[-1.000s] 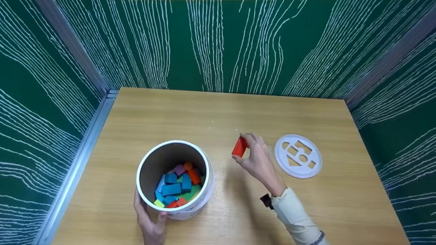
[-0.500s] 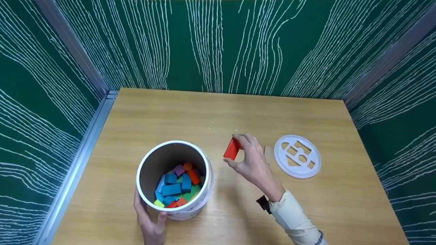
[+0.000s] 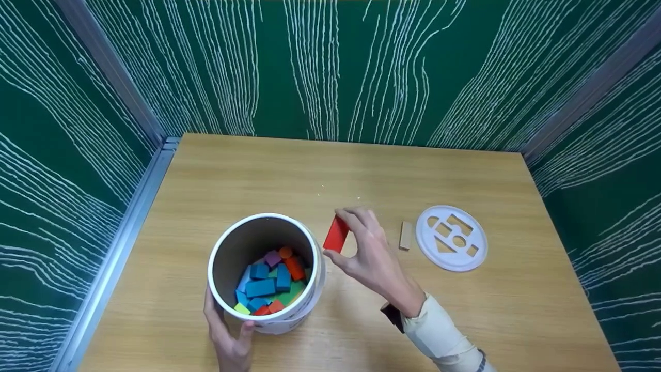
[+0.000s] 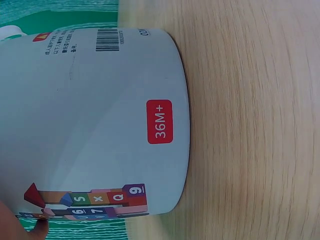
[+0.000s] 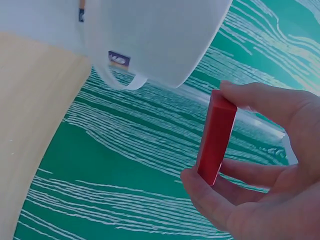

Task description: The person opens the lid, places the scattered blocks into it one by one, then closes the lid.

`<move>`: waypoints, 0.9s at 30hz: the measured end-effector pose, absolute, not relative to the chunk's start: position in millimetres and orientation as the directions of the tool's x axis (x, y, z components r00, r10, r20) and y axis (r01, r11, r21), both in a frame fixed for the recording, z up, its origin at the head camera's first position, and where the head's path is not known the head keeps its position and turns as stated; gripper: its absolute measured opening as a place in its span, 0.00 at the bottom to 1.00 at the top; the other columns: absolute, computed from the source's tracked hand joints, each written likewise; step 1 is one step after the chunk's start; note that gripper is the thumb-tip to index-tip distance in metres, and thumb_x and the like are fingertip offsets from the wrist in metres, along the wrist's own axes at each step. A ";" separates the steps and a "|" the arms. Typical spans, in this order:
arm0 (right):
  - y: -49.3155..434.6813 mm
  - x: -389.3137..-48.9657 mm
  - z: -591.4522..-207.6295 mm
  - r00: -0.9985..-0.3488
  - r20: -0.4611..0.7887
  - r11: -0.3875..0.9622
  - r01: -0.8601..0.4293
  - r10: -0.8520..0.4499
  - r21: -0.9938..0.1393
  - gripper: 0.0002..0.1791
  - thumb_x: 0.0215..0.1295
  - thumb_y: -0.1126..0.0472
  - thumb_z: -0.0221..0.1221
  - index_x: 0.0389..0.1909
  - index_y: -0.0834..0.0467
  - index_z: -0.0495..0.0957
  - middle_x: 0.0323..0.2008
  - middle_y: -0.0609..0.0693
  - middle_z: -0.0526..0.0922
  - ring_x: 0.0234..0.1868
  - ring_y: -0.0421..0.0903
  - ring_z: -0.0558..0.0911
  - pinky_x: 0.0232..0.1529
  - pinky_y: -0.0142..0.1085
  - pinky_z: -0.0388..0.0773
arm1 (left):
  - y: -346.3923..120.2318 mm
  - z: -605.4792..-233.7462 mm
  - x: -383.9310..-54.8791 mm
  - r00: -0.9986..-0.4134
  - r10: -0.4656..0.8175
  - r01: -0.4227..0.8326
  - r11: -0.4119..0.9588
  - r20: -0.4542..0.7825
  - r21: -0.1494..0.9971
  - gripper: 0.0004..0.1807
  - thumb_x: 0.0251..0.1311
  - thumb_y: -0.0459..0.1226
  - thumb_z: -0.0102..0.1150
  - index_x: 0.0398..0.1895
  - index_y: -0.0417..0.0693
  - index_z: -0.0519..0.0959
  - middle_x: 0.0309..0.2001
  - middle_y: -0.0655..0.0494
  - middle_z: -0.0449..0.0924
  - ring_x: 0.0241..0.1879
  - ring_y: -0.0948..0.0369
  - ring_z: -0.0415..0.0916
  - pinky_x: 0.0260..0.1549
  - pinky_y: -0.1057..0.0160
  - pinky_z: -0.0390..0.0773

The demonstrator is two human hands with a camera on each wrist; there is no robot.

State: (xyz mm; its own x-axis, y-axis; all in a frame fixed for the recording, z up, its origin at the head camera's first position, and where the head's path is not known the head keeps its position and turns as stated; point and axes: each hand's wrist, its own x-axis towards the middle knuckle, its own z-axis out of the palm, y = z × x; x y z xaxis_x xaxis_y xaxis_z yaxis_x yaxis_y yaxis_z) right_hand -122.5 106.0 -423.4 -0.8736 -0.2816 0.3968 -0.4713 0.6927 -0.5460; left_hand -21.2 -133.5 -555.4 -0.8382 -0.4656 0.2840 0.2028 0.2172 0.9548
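Observation:
A thin red block is pinched between the thumb and fingertips of my right hand, just right of the white bucket's rim. In the right wrist view the red block stands tilted, the bucket beyond it. Several coloured blocks lie inside the white bucket: blue, green, orange, red, purple and yellow. My left hand rests against the bucket's near left side, thumb at the front. Some of its fingers are hidden behind the wall. The left wrist view shows the bucket's printed side.
A plain wooden block lies on the table right of my right hand. Beside it is a white round lid with shaped cut-outs. Green walls with white lines enclose the table at the back and both sides.
My right hand has moved left toward the bucket with the red block, uncovering the wooden block beside the lid. The left hand and bucket have stayed in place.

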 end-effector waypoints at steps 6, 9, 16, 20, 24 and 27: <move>96.9 -118.1 -420.0 -0.839 0.417 0.637 -0.539 -0.348 -0.551 0.37 0.45 0.58 0.73 0.58 0.59 0.70 0.52 0.51 0.75 0.51 0.45 0.70 0.45 0.33 0.79 | -133.7 -554.4 -21.2 -0.840 -0.461 0.208 0.215 0.287 0.954 0.46 0.52 0.35 0.61 0.74 0.50 0.49 0.72 0.52 0.50 0.69 0.58 0.50 0.67 0.66 0.51; 92.8 -117.3 -420.7 -0.821 0.425 0.613 -0.569 -0.381 -0.549 0.33 0.47 0.58 0.72 0.56 0.59 0.72 0.53 0.51 0.74 0.52 0.44 0.70 0.46 0.32 0.79 | -134.4 -555.7 -21.5 -0.837 -0.455 0.221 0.226 0.303 0.949 0.46 0.52 0.35 0.62 0.74 0.49 0.49 0.72 0.51 0.50 0.69 0.57 0.50 0.67 0.67 0.51; 83.1 -118.0 -425.2 -0.776 0.438 0.555 -0.631 -0.455 -0.542 0.28 0.51 0.58 0.70 0.52 0.62 0.75 0.55 0.53 0.74 0.54 0.46 0.70 0.47 0.30 0.78 | -135.7 -561.3 -22.3 -0.823 -0.450 0.256 0.251 0.346 0.934 0.45 0.53 0.36 0.62 0.73 0.44 0.50 0.71 0.46 0.52 0.67 0.56 0.52 0.65 0.70 0.54; 77.4 -120.0 -430.0 -0.761 0.414 0.551 -0.648 -0.500 -0.526 0.26 0.52 0.57 0.69 0.52 0.63 0.76 0.55 0.54 0.73 0.54 0.47 0.71 0.46 0.31 0.79 | -135.7 -560.7 -22.8 -0.827 -0.445 0.256 0.245 0.343 0.935 0.45 0.53 0.35 0.61 0.73 0.45 0.49 0.71 0.47 0.52 0.67 0.55 0.52 0.65 0.70 0.54; 71.4 -120.6 -433.6 -0.763 0.361 0.564 -0.642 -0.537 -0.519 0.26 0.53 0.57 0.69 0.52 0.62 0.76 0.56 0.56 0.72 0.54 0.48 0.71 0.46 0.32 0.79 | -135.5 -557.8 -22.3 -0.837 -0.448 0.218 0.252 0.313 0.943 0.46 0.53 0.35 0.61 0.74 0.50 0.49 0.71 0.51 0.51 0.67 0.56 0.52 0.65 0.70 0.55; 67.4 -120.6 -434.7 -0.765 0.338 0.577 -0.638 -0.548 -0.509 0.26 0.51 0.59 0.70 0.52 0.62 0.76 0.57 0.56 0.71 0.55 0.49 0.71 0.46 0.33 0.80 | -135.6 -557.8 -22.1 -0.836 -0.448 0.218 0.257 0.316 0.941 0.46 0.53 0.34 0.62 0.74 0.49 0.49 0.71 0.51 0.52 0.66 0.56 0.52 0.65 0.71 0.55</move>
